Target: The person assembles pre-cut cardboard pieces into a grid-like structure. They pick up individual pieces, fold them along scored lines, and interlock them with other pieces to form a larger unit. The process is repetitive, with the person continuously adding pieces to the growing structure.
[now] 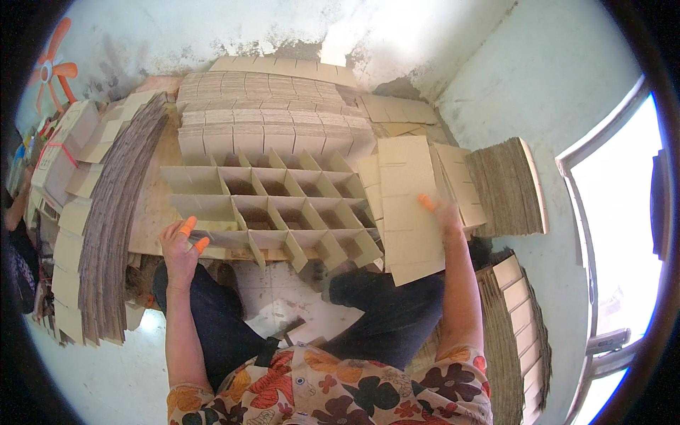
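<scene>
A cardboard divider grid (283, 231), made of interlocked strips with open square cells, lies in front of me. My left hand (180, 253) is at its near left corner, where the end of the front strip sits between the orange-capped thumb and finger. To the right, my right hand (443, 214) grips the right edge of a slotted cardboard sheet (409, 241). One orange-capped digit lies on top of that sheet; the other fingers are mostly hidden. The sheet slants beside the grid's right end, over other cardboard pieces.
Stacked slotted strips (262, 95) stand behind the grid. Tall piles flank it: a left stack (120, 234), a right stack (504, 188) and a lower right stack (520, 304). An orange fan (47, 72) is at far left. My legs are below the work surface's near edge.
</scene>
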### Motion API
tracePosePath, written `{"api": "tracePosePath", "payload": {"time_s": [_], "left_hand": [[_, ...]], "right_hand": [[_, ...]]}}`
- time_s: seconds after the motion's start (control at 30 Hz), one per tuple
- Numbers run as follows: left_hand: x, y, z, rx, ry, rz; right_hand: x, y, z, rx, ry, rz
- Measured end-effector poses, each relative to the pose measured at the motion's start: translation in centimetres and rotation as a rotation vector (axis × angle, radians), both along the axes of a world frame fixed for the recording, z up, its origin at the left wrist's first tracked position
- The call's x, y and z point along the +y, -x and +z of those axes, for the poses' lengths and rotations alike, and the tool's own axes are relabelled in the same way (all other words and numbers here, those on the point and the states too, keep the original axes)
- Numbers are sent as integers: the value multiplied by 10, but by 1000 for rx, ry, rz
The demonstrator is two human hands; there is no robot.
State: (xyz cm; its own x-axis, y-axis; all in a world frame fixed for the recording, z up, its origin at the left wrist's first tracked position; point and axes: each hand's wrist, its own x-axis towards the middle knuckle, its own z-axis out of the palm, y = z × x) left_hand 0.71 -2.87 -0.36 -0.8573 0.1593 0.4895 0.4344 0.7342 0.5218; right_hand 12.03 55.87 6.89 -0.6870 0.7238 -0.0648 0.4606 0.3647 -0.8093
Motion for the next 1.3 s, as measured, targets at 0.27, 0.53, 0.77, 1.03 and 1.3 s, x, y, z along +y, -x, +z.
{"api": "tracePosePath", "payload": {"time_s": [0.27, 0.53, 0.77, 1.03, 1.3], "left_hand": [[-1, -7, 9, 5, -120, 70], [-14, 1, 6, -29, -208, 3], [-9, 8, -9, -52, -428, -142], [-12, 7, -3, -5, -420, -140], [-13, 6, -3, 15, -385, -149]], "right_hand": [[-37, 19, 44, 146, 113, 3], [-195, 60, 135, 456, -69, 306], [-322, 116, 90, 443, -403, 781], [-409, 156, 63, 417, -467, 886], [-421, 177, 54, 360, -585, 941]]}}
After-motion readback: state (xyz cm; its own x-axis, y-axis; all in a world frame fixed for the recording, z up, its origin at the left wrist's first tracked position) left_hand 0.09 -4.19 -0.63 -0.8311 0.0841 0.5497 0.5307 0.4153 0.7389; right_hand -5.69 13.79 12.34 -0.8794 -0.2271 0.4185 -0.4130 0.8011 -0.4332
